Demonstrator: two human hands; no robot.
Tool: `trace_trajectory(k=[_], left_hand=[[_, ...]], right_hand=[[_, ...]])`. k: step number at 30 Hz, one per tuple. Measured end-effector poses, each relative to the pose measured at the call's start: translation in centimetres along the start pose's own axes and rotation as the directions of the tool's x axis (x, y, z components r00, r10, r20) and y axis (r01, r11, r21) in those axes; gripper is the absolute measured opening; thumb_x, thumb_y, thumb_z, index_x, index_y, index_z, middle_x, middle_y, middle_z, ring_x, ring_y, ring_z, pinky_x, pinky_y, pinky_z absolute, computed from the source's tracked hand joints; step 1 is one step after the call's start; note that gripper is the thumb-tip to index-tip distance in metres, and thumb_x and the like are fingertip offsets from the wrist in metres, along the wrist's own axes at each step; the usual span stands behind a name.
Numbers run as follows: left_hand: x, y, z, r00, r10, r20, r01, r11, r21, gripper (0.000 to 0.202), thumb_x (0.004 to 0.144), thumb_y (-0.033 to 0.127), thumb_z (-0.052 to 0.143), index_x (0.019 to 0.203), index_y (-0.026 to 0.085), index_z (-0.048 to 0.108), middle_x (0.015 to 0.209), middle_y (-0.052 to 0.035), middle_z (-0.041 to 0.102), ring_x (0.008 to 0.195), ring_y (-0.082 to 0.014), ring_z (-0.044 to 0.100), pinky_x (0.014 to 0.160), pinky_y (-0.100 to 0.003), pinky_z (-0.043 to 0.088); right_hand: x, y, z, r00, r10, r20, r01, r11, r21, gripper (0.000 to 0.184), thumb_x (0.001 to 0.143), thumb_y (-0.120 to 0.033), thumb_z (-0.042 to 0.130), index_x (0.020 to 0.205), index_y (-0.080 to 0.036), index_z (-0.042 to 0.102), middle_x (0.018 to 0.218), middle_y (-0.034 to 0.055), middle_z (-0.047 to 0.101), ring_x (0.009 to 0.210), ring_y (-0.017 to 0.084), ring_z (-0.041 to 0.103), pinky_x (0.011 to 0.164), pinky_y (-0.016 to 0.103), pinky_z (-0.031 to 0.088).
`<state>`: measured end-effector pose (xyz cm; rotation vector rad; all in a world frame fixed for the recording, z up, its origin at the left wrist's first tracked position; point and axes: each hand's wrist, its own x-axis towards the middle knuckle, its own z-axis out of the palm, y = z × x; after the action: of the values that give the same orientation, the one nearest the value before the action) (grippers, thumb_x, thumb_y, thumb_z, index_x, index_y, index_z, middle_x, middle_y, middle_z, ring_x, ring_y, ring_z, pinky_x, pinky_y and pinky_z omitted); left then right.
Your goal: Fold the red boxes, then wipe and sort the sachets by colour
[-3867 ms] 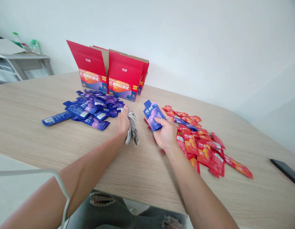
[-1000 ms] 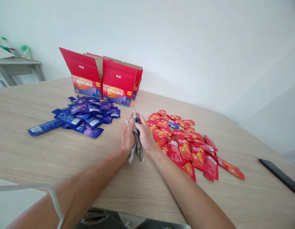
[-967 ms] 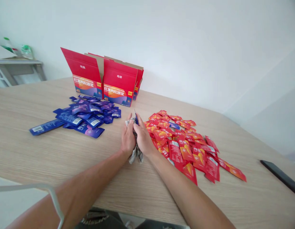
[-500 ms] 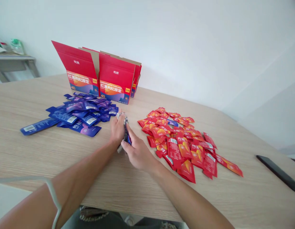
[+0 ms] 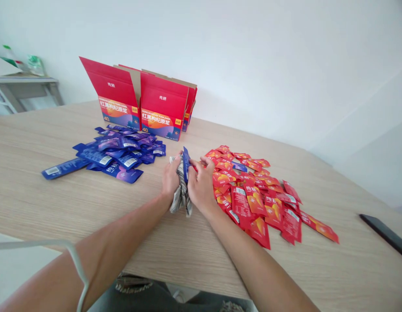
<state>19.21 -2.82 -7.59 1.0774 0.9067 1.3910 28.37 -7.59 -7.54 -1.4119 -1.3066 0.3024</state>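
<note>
My left hand (image 5: 171, 177) is closed around a crumpled grey-and-white striped cloth (image 5: 181, 195), whose end hangs just over the table. Against the cloth stands a narrow blue sachet (image 5: 185, 162), pinched in my right hand (image 5: 201, 184). Some red shows between the right fingers; whether it is held or lies behind, I cannot tell. Left of my hands is a loose pile of blue sachets (image 5: 114, 149). To the right spreads a pile of red sachets (image 5: 253, 195), with one blue sachet (image 5: 240, 166) lying among them.
Open red cartons (image 5: 162, 104) stand at the back against the wall. A flat black object (image 5: 384, 234) rests near the right edge of the wooden table (image 5: 148, 247). A pale cable (image 5: 73, 255) crosses my left forearm. A side table (image 5: 25, 80) stands far left.
Both hands have shifted slightly right and drawn a little apart. More of the striped cloth and the blue sachet is visible. The view has also turned slightly.
</note>
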Motion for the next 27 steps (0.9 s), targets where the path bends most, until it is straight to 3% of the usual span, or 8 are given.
trace_trajectory(k=[2, 5, 10, 14, 17, 19, 23, 27], left_hand=[[-0.5, 0.0, 0.0, 0.999, 0.02, 0.034, -0.02, 1.0, 0.004, 0.041, 0.101, 0.036, 0.055, 0.127, 0.019, 0.081, 0.12, -0.0091, 0.083, 0.141, -0.0339, 0.064, 0.117, -0.043, 0.052], [-1.0, 0.5, -0.3, 0.998, 0.039, 0.044, -0.041, 0.998, 0.041, 0.042, 0.102, 0.032, 0.051, 0.13, 0.019, 0.08, 0.14, -0.01, 0.077, 0.148, -0.0306, 0.059, 0.125, -0.041, 0.046], [-0.1, 1.3, -1.0, 0.995, 0.021, -0.098, -0.006, 0.989, 0.146, 0.039, 0.102, 0.027, 0.051, 0.127, 0.018, 0.079, 0.148, -0.0105, 0.072, 0.152, -0.0273, 0.056, 0.127, -0.038, 0.041], [2.1, 1.3, -1.7, 0.981, -0.005, -0.195, 0.019, 0.997, 0.073, 0.028, 0.098, 0.03, 0.057, 0.103, 0.017, 0.081, 0.124, -0.0114, 0.082, 0.129, -0.0295, 0.07, 0.113, -0.037, 0.051], [3.6, 0.9, -2.0, 0.966, -0.036, -0.257, 0.035, 0.999, -0.007, 0.029, 0.095, 0.04, 0.063, 0.083, 0.018, 0.076, 0.098, -0.0085, 0.082, 0.109, -0.0281, 0.074, 0.099, -0.034, 0.055], [3.9, 0.6, -1.9, 0.961, -0.061, -0.269, 0.048, 0.997, -0.056, 0.03, 0.094, 0.043, 0.064, 0.081, 0.018, 0.075, 0.09, -0.0076, 0.08, 0.101, -0.0267, 0.075, 0.093, -0.033, 0.056], [2.3, 0.1, -0.6, 0.979, -0.087, -0.182, 0.069, 0.992, -0.104, 0.03, 0.096, 0.037, 0.058, 0.102, 0.016, 0.079, 0.109, -0.0118, 0.082, 0.11, -0.028, 0.076, 0.1, -0.038, 0.058], [-0.8, -0.6, 0.8, 0.999, 0.021, -0.032, -0.022, 0.999, -0.037, 0.039, 0.1, 0.037, 0.054, 0.125, 0.017, 0.078, 0.137, -0.014, 0.077, 0.137, -0.0298, 0.068, 0.117, -0.04, 0.051]], right_hand=[[-0.2, 0.0, 0.2, 0.992, -0.103, 0.075, 0.105, 0.994, -0.011, 0.057, 0.106, -0.051, 0.049, 0.145, -0.014, 0.067, 0.172, 0.019, 0.042, 0.168, 0.031, 0.029, 0.139, 0.05, 0.02], [-1.0, -0.7, 0.2, 0.954, -0.143, 0.264, 0.125, 0.989, 0.084, 0.072, 0.109, -0.059, 0.043, 0.166, -0.015, 0.045, 0.175, 0.0182, 0.042, 0.168, 0.03, 0.031, 0.139, 0.052, 0.022], [-3.6, -1.6, 0.6, 0.876, -0.119, 0.467, 0.103, 0.993, 0.061, 0.095, 0.095, -0.049, 0.069, 0.173, -0.011, 0.031, 0.182, 0.0188, 0.028, 0.17, 0.035, 0.026, 0.139, 0.055, 0.023], [-4.0, -1.6, -0.4, 0.883, 0.004, 0.469, -0.112, 0.973, 0.202, 0.095, 0.075, -0.02, 0.07, 0.167, -0.018, 0.047, 0.173, 0.0098, 0.047, 0.162, 0.033, 0.044, 0.136, 0.054, 0.031], [-1.9, -1.4, -2.6, 0.88, 0.174, 0.442, -0.395, 0.785, 0.478, 0.085, 0.067, -0.016, 0.068, 0.152, -0.026, 0.066, 0.153, 0.0062, 0.07, 0.134, 0.031, 0.07, 0.122, 0.054, 0.051], [-0.2, -1.2, -4.0, 0.906, 0.226, 0.357, -0.41, 0.673, 0.616, 0.082, 0.066, -0.017, 0.07, 0.147, -0.027, 0.07, 0.147, 0.0072, 0.074, 0.121, 0.029, 0.075, 0.111, 0.051, 0.059], [1.3, -0.7, -3.8, 0.995, 0.1, -0.012, -0.081, 0.865, 0.495, 0.072, 0.084, -0.032, 0.07, 0.156, -0.029, 0.061, 0.163, 0.0061, 0.06, 0.15, 0.027, 0.057, 0.129, 0.051, 0.042], [-0.4, -0.6, -0.9, 0.982, -0.023, 0.19, -0.015, 0.98, 0.199, 0.078, 0.104, -0.063, 0.049, 0.168, -0.019, 0.043, 0.177, 0.0133, 0.04, 0.169, 0.03, 0.029, 0.139, 0.053, 0.021]])
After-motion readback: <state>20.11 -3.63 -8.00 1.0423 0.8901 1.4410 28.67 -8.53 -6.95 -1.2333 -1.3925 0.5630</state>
